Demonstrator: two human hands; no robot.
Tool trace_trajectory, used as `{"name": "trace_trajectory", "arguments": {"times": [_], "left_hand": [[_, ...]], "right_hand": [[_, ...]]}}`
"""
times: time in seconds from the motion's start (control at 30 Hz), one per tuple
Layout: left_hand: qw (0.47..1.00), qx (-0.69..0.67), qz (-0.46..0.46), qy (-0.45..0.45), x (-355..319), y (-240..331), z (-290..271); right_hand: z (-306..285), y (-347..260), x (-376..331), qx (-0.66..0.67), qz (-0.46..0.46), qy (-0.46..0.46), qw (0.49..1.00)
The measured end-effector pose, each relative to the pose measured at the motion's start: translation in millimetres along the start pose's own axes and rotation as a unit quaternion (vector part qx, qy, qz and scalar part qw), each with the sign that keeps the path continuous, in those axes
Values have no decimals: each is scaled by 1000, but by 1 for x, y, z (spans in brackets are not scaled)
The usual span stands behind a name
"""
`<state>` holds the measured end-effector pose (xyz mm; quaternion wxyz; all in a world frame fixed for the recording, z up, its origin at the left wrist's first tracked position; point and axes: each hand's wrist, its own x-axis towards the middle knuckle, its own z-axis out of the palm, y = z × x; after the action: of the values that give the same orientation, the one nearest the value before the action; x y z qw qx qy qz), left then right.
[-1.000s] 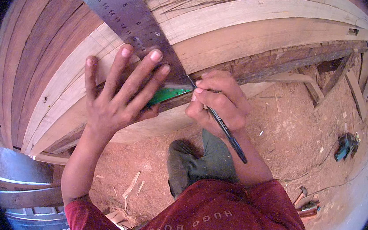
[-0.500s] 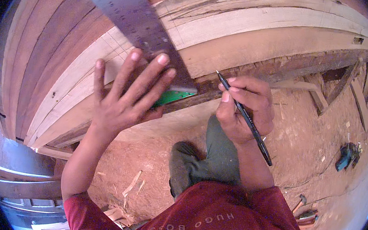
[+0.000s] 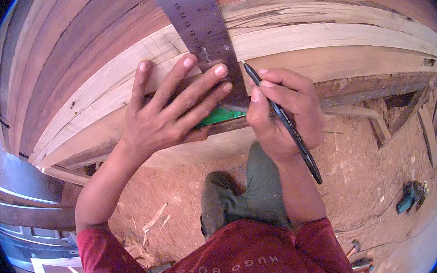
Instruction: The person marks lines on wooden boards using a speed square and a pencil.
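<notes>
A metal try square [image 3: 196, 16] with printed graduations lies across the curved wooden planks [image 3: 289, 59], its green stock [image 3: 224, 117] against their near edge. My left hand [image 3: 160, 112] presses on the square and the wood beside it, fingers spread; its thumb is partly hidden by the near edge. Pinched in my right hand [image 3: 292, 109] is a black pen [image 3: 288, 125]. The pen's tip is at the right edge of the blade, over a pale plank; whether it touches the wood I cannot tell.
Below the planks is a dirt floor with wood shavings [image 3: 155, 219]. A teal power tool [image 3: 408, 197] with a cord lies at the right, and a hammer [image 3: 355, 248] nearer to me. Loose timber pieces [image 3: 427, 127] lean under the planks' right end.
The square and my left hand have shifted right along the planks. My right hand has come in slightly left and upward, bringing the pen tip to the blade's edge.
</notes>
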<state>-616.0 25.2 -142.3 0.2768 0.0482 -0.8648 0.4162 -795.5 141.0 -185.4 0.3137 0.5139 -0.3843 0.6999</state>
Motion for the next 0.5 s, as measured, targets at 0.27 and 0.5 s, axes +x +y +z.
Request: {"name": "trace_trajectory", "arguments": {"times": [0.27,0.5], "left_hand": [[1000,20,4,1,1,0,1],[1000,18,4,13,0,1,4]], "right_hand": [[2,0,0,-7,3,-6,1000],[5,2,1,2,-7,19,1000]]}}
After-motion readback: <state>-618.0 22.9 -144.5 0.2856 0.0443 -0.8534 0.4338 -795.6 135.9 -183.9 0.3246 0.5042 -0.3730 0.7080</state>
